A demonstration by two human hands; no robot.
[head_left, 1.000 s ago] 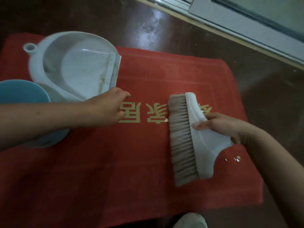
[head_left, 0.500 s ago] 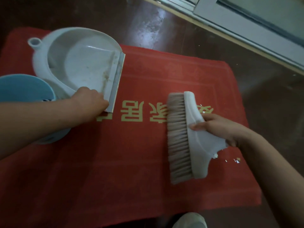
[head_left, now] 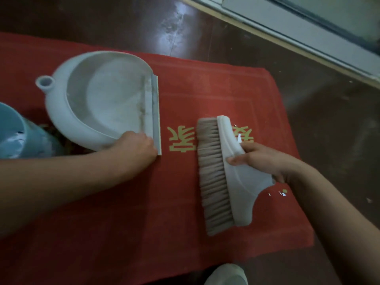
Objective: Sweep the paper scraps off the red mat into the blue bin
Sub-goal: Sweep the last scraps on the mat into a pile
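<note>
A red mat [head_left: 144, 223] with gold characters covers the floor. My left hand [head_left: 133, 149] grips the near corner of a white dustpan [head_left: 102, 99] lying flat on the mat, its lip facing right. My right hand [head_left: 261, 159] holds a white hand brush [head_left: 232, 177], whose tan bristles point left toward the dustpan. Small white paper scraps [head_left: 281, 193] lie on the mat behind the brush, under my right wrist; another scrap [head_left: 239, 138] sits on the brush back. The blue bin [head_left: 18, 136] stands at the left edge with paper inside.
Dark wooden floor [head_left: 329, 130] surrounds the mat. A pale door frame [head_left: 308, 31] runs across the top right. A light-coloured shoe tip [head_left: 226, 274] shows at the bottom edge.
My left hand drew back to the dustpan's near corner, gripped it and slid the pan right across the mat toward the brush. The brush has barely moved.
</note>
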